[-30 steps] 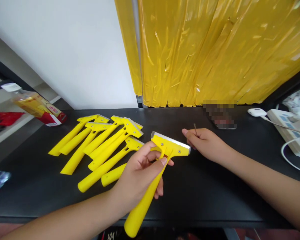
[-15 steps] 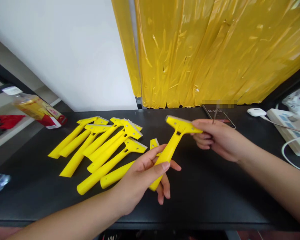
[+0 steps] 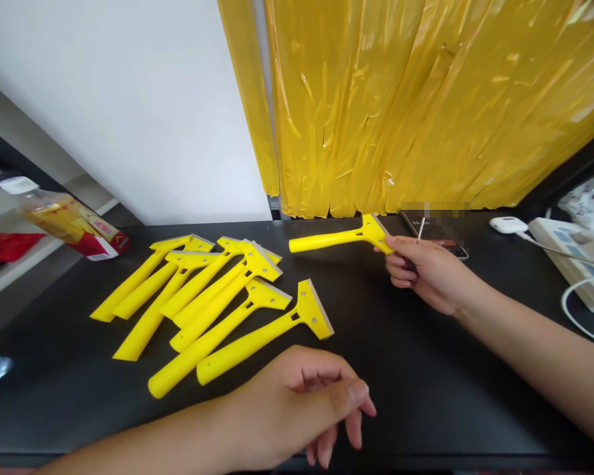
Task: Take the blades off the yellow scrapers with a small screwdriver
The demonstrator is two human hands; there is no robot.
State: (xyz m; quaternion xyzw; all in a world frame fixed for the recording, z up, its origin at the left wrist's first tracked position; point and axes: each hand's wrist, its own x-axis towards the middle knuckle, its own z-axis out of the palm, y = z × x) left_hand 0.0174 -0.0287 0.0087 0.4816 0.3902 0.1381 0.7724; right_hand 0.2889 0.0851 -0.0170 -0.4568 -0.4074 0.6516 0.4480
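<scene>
My right hand [image 3: 423, 267] pinches a yellow scraper [image 3: 331, 239] by one corner of its wide head, and the handle points left above the black tabletop. A thin metal rod [image 3: 422, 227] sticks up from the same hand; its lower end is hidden in the fingers. Near the front edge, my left hand [image 3: 321, 402] is open and holds nothing, its fingers loosely bent. Just beyond it lies another yellow scraper [image 3: 267, 333], its bladed head to the right. Several more yellow scrapers [image 3: 218, 290] lie overlapped in a pile to the left, handles toward me.
A phone [image 3: 438, 237] lies behind my right hand. A white power strip [image 3: 574, 260] with cables and a white earbud case [image 3: 508, 225] are at the right. A drink bottle [image 3: 74, 221] is tilted at the left. Yellow plastic film [image 3: 376, 105] hangs at the back.
My left hand has let go of the scraper handle and drawn back toward me. In my right hand, the scraper has swung so its handle points left.
</scene>
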